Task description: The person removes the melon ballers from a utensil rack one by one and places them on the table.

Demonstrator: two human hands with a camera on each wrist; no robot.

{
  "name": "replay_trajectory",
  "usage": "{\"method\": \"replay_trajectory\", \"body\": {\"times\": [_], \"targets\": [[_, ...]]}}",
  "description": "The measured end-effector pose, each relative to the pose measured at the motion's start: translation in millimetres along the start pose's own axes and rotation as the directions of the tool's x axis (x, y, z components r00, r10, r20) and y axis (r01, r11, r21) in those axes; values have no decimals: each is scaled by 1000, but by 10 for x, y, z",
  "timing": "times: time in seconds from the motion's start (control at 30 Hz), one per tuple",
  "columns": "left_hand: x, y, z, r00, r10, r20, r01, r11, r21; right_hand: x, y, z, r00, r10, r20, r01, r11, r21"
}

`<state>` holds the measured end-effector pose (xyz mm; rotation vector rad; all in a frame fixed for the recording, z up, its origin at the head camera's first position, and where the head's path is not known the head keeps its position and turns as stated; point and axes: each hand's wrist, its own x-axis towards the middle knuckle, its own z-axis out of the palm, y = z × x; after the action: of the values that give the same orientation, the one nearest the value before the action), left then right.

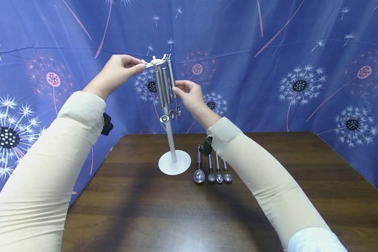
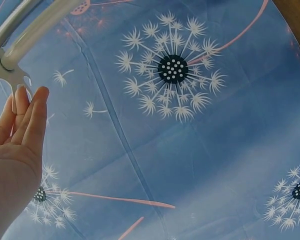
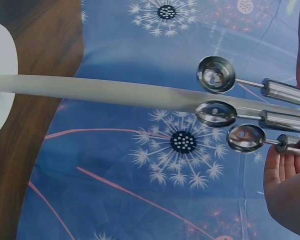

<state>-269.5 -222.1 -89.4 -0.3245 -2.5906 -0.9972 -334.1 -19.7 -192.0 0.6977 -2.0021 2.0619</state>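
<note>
A white stand (image 1: 170, 138) with a round base and hooked top arms rises from the table. My left hand (image 1: 118, 72) pinches one arm of its hooked top (image 1: 156, 62) between thumb and fingers. Several steel scoops with long tubular handles hang from the hooks. My right hand (image 1: 191, 97) grips the rightmost hanging scoop (image 1: 171, 75) low on its handle. In the right wrist view its small round bowl (image 3: 246, 138) sits just past my fingertips. Two other hanging scoops, one round (image 3: 216, 75) and one oval (image 3: 216, 114), are beside it, untouched.
Several more steel scoops lie in a row on the brown wooden table (image 1: 138, 210), right of the stand's base (image 1: 167, 168); a large one (image 1: 199, 176) is leftmost. My right forearm partly covers their handles. Behind is a blue dandelion-print cloth (image 1: 239, 63).
</note>
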Motion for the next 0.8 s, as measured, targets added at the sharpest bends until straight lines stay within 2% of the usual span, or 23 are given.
{"method": "replay_trajectory", "body": {"times": [0.33,0.53,0.8], "targets": [[11,-13,5,1000,-7,1,7,1000,18,-32,-100,-49,997,63,-41,-63,998,9],[3,-5,13,1000,-5,-1,5,1000,24,-50,-144,-95,994,97,-59,-93,994,61],[0,-20,12,1000,-6,-5,6,1000,18,-85,-51,-257,984,146,-102,-139,988,68]]}}
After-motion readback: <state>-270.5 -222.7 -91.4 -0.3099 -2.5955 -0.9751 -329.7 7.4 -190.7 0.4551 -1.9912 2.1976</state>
